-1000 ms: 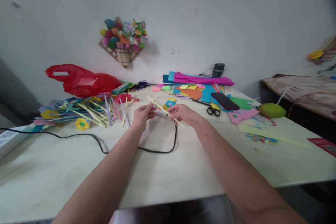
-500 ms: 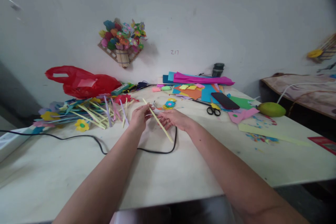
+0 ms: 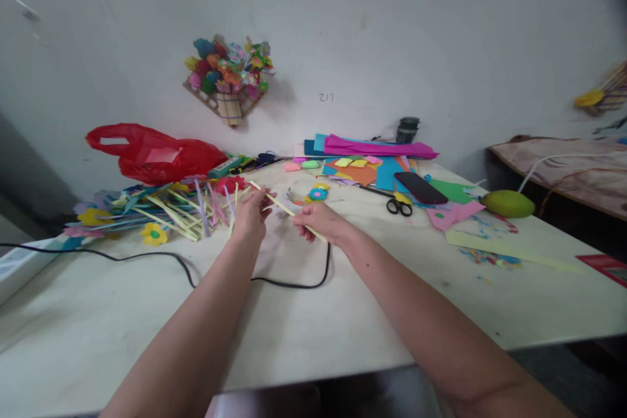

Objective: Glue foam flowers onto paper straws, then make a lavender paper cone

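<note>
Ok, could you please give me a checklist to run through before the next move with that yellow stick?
1. Left hand grips the yellow stick near its far end: ok.
2. Right hand pinches its near part: ok.
3. Stick straight, no kink visible: ok.
4. Black cable clear of the hands: not ok, it loops on the table just below the right hand.
5. Scissors close by: ok, lying to the right beside the phone.
6. Glue on the stick: cannot tell.

Hands (image 3: 251,212) leftward, strip (image 3: 284,208) flatter (nearer stems (image 3: 169,212))
</note>
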`<act>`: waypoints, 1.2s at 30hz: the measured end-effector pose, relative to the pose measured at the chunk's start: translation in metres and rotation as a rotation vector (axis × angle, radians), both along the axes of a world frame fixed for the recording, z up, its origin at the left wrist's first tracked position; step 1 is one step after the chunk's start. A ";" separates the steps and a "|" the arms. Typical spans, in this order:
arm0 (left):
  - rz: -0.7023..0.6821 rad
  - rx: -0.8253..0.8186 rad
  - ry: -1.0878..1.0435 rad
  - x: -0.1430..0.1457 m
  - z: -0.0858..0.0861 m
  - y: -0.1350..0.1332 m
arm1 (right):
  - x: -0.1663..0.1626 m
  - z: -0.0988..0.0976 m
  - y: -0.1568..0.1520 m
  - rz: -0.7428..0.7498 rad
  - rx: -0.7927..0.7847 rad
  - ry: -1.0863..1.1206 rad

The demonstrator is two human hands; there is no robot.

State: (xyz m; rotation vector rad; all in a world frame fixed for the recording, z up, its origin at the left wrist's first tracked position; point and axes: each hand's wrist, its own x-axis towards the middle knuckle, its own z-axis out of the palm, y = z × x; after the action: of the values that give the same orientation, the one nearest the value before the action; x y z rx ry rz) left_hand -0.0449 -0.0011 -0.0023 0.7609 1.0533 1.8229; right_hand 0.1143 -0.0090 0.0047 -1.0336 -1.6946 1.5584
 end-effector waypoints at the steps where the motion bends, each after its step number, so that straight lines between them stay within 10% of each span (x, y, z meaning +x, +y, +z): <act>1: 0.022 0.003 -0.029 -0.003 0.002 0.000 | 0.004 0.002 0.001 0.017 0.011 -0.011; 8: 0.149 -0.031 -0.261 -0.019 0.012 0.000 | 0.068 0.018 0.025 0.144 0.079 -0.133; 14: -0.104 -0.059 -0.230 -0.008 0.012 -0.002 | 0.106 0.012 0.050 -0.593 0.183 -0.329; 17: -0.312 -0.148 -0.117 0.004 0.007 -0.004 | 0.105 0.005 0.056 -0.737 0.363 -0.697; 22: -0.532 -0.176 0.098 0.013 -0.006 -0.006 | 0.090 -0.006 0.058 -0.663 0.672 -0.792; 36: -0.664 -0.167 0.396 0.023 -0.005 -0.015 | 0.032 -0.013 0.027 -0.304 0.154 -0.063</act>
State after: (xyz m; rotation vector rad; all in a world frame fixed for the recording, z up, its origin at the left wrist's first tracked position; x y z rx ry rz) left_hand -0.0220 -0.0166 -0.0072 1.2261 1.0169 1.0316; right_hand 0.1463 0.0182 -0.0086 -1.2052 -1.5844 1.1953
